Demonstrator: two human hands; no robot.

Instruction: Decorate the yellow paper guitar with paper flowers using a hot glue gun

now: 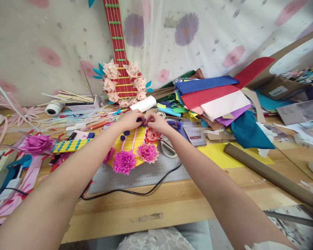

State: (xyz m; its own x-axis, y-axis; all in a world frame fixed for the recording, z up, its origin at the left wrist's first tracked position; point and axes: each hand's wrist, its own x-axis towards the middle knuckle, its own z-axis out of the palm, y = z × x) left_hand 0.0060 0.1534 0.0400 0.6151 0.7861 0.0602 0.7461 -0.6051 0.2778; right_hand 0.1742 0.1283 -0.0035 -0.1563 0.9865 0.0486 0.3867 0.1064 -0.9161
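Observation:
Over a yellow paper craft panel (127, 144), my left hand (131, 119) and my right hand (156, 123) meet with bent fingers. Between their fingertips is a small dark blue piece (140, 120), partly hidden, with both hands closed on it. More dark blue round pieces (123, 137) lie on the panel, by the pink strips that run down it like strings. Along its near edge sit a magenta paper flower (124, 161) and a pink one (147, 152). A grey cutting mat (141, 178) is underneath.
White-handled scissors (168, 149), a phone (195, 133) and a black cable (146, 192) lie near the panel. Behind stands a red paper instrument (123, 81) with peach flowers. Folded coloured paper (211, 93) is piled right, near a brown roll (266, 172). A magenta rose (38, 143) lies left.

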